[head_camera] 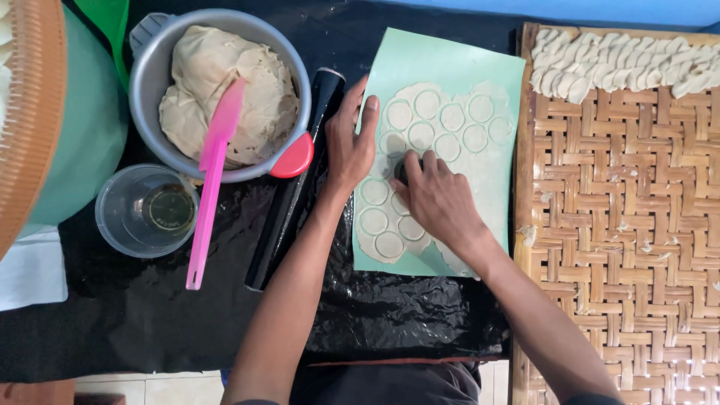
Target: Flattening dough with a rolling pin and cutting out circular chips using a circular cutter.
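Pale dough sheet (450, 127): right hand (439, 199) fingers clamped on dark round cutter (403, 169); left hand (349, 142) flat, fingers apart.

Rolled dough sheet (442, 142): matt, floury, on smooth pale-green plastic mat (450, 60). Right of mat, rough woven bamboo tray (622, 225). Left: dull metal bowl (150, 75), glossy crinkled black plastic sheeting (390, 307).

Two bare forearms come in from the bottom edge, no sleeves on them. The left hand (350, 146) and right hand (439, 201) wear no gloves, rings, or watch. Nails are short. Dark clothing shows at the bottom edge.
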